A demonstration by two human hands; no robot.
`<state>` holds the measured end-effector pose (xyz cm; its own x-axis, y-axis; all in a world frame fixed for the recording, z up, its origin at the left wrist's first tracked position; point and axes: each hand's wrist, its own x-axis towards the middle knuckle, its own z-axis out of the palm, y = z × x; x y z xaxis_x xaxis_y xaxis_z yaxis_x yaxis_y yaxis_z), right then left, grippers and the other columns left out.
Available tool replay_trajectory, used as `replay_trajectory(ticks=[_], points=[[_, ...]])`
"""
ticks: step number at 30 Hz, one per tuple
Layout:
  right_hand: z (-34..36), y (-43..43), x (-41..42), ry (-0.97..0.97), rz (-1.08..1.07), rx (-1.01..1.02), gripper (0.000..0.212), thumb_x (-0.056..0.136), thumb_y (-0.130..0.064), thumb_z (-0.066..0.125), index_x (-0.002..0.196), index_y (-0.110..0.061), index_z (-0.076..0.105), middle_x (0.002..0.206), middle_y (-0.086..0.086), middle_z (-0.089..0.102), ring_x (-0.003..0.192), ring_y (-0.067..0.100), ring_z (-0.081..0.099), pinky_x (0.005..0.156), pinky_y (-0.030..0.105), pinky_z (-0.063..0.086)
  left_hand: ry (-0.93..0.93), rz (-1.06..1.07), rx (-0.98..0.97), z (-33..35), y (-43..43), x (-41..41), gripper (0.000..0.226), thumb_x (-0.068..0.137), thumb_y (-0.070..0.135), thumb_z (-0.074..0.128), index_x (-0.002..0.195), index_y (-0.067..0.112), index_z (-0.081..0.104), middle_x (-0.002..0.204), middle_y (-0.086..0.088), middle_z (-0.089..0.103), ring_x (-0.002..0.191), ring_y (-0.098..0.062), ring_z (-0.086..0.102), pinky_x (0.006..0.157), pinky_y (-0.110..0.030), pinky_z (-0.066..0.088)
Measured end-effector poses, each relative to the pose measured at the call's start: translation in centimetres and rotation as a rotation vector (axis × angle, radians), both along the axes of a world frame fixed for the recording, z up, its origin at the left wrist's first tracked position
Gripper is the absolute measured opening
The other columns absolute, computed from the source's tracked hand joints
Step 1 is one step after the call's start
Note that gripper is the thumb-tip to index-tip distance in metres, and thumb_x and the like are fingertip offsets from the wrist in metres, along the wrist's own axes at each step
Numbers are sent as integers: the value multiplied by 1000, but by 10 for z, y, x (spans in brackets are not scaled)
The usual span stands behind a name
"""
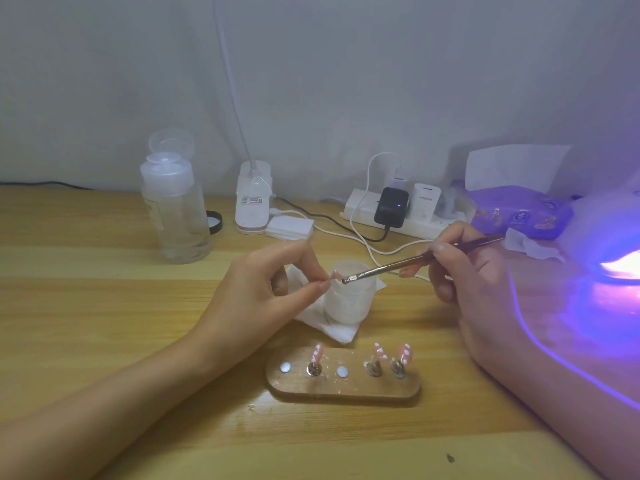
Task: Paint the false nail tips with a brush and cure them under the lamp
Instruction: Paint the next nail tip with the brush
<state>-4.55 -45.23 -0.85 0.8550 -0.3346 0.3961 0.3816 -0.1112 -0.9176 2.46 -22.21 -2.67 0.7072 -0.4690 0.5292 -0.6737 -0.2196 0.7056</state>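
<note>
Pink nail tip (335, 274) pinched in left hand (263, 299) over frosted jar (349, 301); right hand (478, 271) grips brush (415, 260), bristles on the tip. Three painted tips (317, 351) stand on wooden holder (343, 388); lamp (613, 233) glowing at right.

Only one txt can be read: the brand "PISEN", grey letters on the white charger (426, 197) plugged in the power strip (360, 211), behind the right hand (464, 271). The sticker on the white lamp base (252, 216), behind the left hand (256, 299), has small digits, too blurred to read. Prints on the purple tissue pack (519, 213): not legible.
</note>
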Motion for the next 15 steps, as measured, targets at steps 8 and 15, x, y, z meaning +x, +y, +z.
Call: replay_trajectory(ticks=[8,15], points=[[-1,2,0,8,20,-36,17,88,-21,55,72,-22,49,73,24,68,49,15,33,46,18,29,2,8,5,-1,0,0,10,83,31,73,78,27,66,50,11,37,51,-5,36,54,-14,30],[1,2,-1,-20,62,14,21,91,-23,53,71,-26,48,79,16,73,50,13,38,47,20,31,-4,0,6,0,0,0,11,84,27,75,78,27,66,51,16,43,51,-6,37,54,-15,32]])
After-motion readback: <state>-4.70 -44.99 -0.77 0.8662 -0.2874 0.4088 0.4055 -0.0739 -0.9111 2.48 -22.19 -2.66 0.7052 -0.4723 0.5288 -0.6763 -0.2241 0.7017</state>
